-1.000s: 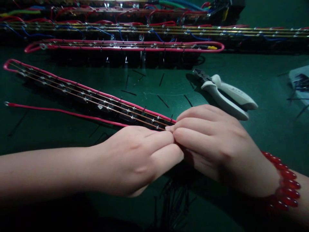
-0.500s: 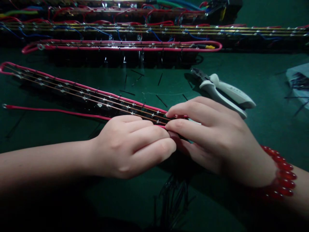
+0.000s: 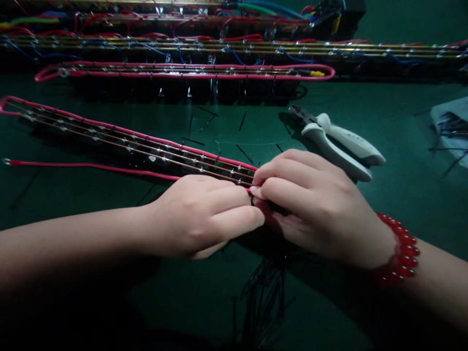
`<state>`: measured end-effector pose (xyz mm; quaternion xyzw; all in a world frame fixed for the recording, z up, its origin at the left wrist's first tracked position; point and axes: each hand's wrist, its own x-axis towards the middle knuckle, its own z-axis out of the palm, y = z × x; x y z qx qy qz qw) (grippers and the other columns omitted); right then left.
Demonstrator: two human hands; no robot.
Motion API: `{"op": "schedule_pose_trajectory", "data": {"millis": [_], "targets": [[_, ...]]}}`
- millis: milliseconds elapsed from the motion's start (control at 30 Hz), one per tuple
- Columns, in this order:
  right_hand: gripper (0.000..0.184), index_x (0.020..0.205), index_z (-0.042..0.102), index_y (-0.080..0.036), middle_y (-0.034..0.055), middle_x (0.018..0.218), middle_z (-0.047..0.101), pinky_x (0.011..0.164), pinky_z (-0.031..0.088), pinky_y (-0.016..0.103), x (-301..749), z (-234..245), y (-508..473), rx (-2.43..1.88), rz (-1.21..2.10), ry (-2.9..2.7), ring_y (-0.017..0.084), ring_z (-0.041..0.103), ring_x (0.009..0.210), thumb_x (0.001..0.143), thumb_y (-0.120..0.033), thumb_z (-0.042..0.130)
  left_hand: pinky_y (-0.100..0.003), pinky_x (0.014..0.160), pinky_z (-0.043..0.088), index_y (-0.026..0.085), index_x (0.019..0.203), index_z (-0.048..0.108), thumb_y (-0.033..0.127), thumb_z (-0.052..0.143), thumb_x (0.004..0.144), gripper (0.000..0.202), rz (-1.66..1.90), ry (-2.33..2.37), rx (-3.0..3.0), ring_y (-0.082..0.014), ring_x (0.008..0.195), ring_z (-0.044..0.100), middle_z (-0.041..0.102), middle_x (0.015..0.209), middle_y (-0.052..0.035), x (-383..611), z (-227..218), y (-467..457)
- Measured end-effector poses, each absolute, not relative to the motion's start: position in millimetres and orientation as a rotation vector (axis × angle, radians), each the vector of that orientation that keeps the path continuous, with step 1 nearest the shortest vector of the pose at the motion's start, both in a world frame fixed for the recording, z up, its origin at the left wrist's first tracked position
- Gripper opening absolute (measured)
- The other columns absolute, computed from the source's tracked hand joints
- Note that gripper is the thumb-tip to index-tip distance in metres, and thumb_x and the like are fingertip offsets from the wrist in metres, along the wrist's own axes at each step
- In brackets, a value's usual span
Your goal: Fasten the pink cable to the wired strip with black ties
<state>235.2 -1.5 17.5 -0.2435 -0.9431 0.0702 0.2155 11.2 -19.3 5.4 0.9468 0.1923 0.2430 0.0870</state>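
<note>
A long dark circuit strip with copper-coloured rods [image 3: 146, 145] and shiny solder joints lies slanted in front of me. Red cable [image 3: 91, 165] runs along both its long sides, and its lugged end lies free at the left. My left hand [image 3: 210, 214] is closed on the near run of this cable, close to the strip's right end. Fingertips of my right hand [image 3: 310, 209] are pinched together there, touching my left fingertips and covering that end. A small black bit shows between the hands; what the right fingers pinch is hidden.
White-handled cutting pliers [image 3: 340, 144] lie beyond my right hand. A second strip with red cable [image 3: 183, 75] and longer wired assemblies [image 3: 351, 48] fill the back. Black cable ties [image 3: 265, 297] are piled in front, more on a pale bag [image 3: 455, 122] at right; short black offcuts are scattered mid-table.
My right hand and wrist have shifted left, and its fingers have drawn into a tighter pinch. My left hand has moved slightly right and rolled. The strip stays nearly in place.
</note>
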Motion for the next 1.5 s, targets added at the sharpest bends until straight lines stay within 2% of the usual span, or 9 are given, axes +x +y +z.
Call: {"op": "schedule_pose_trajectory", "data": {"millis": [167,367,667,967,1500], "targets": [[0.01,0.076,0.058,-0.016,0.0111,0.09,0.07,0.066,0.047,0.034,233.4,13.2,0.0,-0.667,0.275,-2.572,0.019,0.058,0.077,0.085,-0.01,0.06,-0.028,0.063,0.048,0.017,0.099,0.058,0.012,0.052,0.095,0.009,0.813,0.5,2.746,-0.0156,0.074,0.066,0.07,0.084,-0.003,8.7,1.2,-14.4],[0.008,0.076,0.058,-0.015,0.0115,0.088,0.069,0.065,0.046,0.035,231.4,12.4,0.0,-0.688,0.314,-2.559,0.02,0.057,0.076,0.081,-0.01,0.06,-0.026,0.062,0.049,0.017,0.103,0.057,0.017,0.052,0.098,0.008,0.82,0.506,2.678,-0.0141,0.072,0.067,0.071,0.084,-0.0027,6.6,-1.7,-12.9],[0.008,0.077,0.058,-0.016,0.0112,0.089,0.069,0.066,0.046,0.035,232.1,13.5,-0.9,-0.714,0.319,-2.564,0.021,0.058,0.078,0.079,-0.008,0.059,-0.028,0.068,0.052,0.015,0.104,0.061,0.009,0.058,0.092,0.014,0.896,0.533,2.676,-0.0162,0.079,0.068,0.073,0.094,-0.005,9.6,-2.2,-13.7],[0.009,0.077,0.058,-0.017,0.0101,0.09,0.068,0.067,0.045,0.035,231.5,13.9,-2.2,-0.747,0.363,-2.551,0.021,0.058,0.079,0.082,-0.009,0.058,-0.027,0.075,0.054,0.017,0.108,0.06,0.012,0.057,0.094,0.015,0.861,0.593,2.74,-0.0154,0.085,0.068,0.073,0.096,-0.0038,7.6,-3.2,-15.1],[0.009,0.081,0.054,-0.019,0.0092,0.088,0.066,0.068,0.045,0.036,231.3,8.5,1.4,-0.737,0.332,-2.548,0.021,0.056,0.079,0.088,-0.014,0.053,-0.029,0.068,0.053,0.016,0.106,0.059,0.014,0.053,0.096,0.011,0.75,0.69,2.867,-0.0186,0.084,0.066,0.072,0.095,-0.0057,8.9,-0.7,-15.5]]}}
